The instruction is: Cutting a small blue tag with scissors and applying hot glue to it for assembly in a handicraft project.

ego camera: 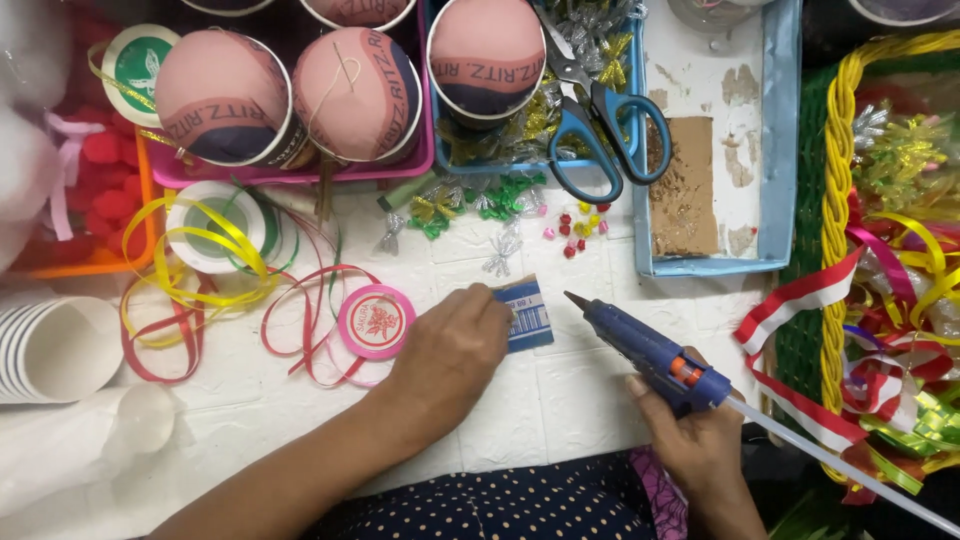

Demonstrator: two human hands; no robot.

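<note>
A: What was held in the left hand [447,352]?

B: A small blue card [527,312] was pinched at its left edge, the fingers [492,305] closed on it. It was kept low over the white tabletop [545,400], near the middle of the view.

A: And the right hand [700,440]?

B: A blue glue gun [645,352] was gripped by it, the fingers wrapped tight round the handle. The nozzle was pointed up and left, just beside the card's right edge; whether the two were touching could not be told. A white glue stick [850,470] was seen running out of the back of the gun toward the lower right.

A: What was laid about them?

B: A pink ribbon spool [376,321] was set just left of the left hand, with red and yellow ribbon [200,290] spread loose beyond it. Blue scissors [600,125] were rested across the edge of a blue tray [780,150] further up. Round pink-topped tins [357,92] were ranked along the top, and white cups [55,348] were stacked on their side at the left. A woven basket [835,180] of ribbons was placed at the right.
</note>
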